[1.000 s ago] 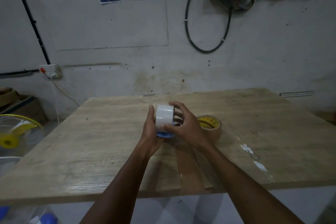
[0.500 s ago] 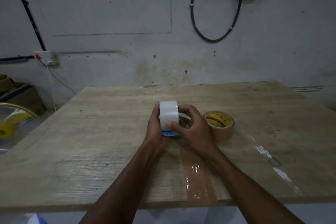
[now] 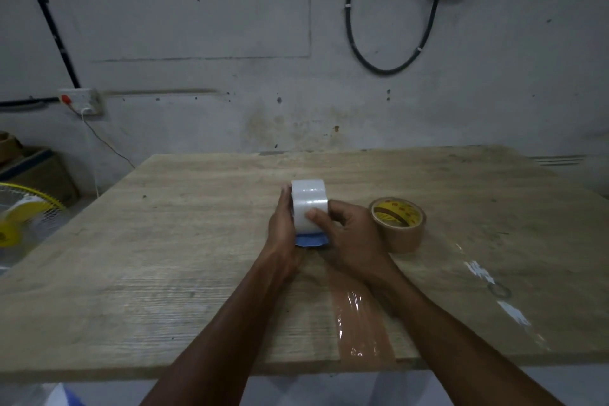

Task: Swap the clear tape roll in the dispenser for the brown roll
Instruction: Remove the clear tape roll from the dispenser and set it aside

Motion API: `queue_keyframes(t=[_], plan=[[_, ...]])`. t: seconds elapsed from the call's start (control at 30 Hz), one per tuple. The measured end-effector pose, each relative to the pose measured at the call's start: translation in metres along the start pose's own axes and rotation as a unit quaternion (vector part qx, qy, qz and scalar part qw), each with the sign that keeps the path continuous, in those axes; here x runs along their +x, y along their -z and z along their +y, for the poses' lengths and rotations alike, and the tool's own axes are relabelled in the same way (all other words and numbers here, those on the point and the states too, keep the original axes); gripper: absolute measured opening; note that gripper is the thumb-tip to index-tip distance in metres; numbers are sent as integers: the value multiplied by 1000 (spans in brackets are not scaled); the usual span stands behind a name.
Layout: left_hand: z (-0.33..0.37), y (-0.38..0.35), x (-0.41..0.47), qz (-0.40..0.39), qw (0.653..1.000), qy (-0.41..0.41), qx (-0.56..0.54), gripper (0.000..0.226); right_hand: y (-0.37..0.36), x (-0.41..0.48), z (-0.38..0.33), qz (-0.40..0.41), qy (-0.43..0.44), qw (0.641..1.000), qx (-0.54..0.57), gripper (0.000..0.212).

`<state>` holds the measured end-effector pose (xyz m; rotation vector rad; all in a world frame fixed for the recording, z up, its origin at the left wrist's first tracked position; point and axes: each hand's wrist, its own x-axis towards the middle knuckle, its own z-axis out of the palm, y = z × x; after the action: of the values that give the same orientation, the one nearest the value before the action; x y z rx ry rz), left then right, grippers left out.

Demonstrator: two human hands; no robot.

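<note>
Mid-counter: whitish clear tape roll (image 3: pixel 309 208) upright, seated in small blue plastic dispenser (image 3: pixel 310 240).
Left hand (image 3: pixel 282 234) grip clamped on roll's left side and dispenser.
Right hand (image 3: pixel 354 236) grip pinching roll face.
Brown tape roll (image 3: pixel 398 224) flat, just right of right hand.
Advice: brace dispenser down, work roll straight off hub, avoid twisting.

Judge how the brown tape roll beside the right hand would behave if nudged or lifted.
The brown roll lies flat on the table, so a nudge would probably slide it, not roll it. Its rigid-looking ring shape and open core should make it easy to pinch.
</note>
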<state>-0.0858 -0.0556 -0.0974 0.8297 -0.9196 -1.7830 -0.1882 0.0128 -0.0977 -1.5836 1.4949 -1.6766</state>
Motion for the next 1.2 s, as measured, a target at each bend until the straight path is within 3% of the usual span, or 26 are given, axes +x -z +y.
queue_keyframes(t=[0.17,0.33,0.47,0.57,0.67,0.77,0.87,1.2], plan=[[1,-8,-10,-11,1000,-17,14,39,-1,5,-6,48,-24,998,36,16],[5,-13,-14,-24,999,5,-20,34,-3,25,-19,108,-27,993,50,45],[5,-12,-11,-34,998,18,-55,35,-12,25,-13,119,-36,990,69,44],[5,-9,-7,-37,996,23,-81,40,-10,21,-9,94,-18,993,68,50],[2,-4,-4,-39,991,25,-125,46,-3,16,-10,46,11,996,77,29],[0,1,-3,-52,991,33,-120,49,0,12,-7,-18,6,996,87,66],[3,2,-7,-66,995,18,-79,42,0,10,-9,-54,12,996,70,83],[7,-3,-11,-50,990,56,-119,47,2,14,-9,-34,7,997,72,80]])
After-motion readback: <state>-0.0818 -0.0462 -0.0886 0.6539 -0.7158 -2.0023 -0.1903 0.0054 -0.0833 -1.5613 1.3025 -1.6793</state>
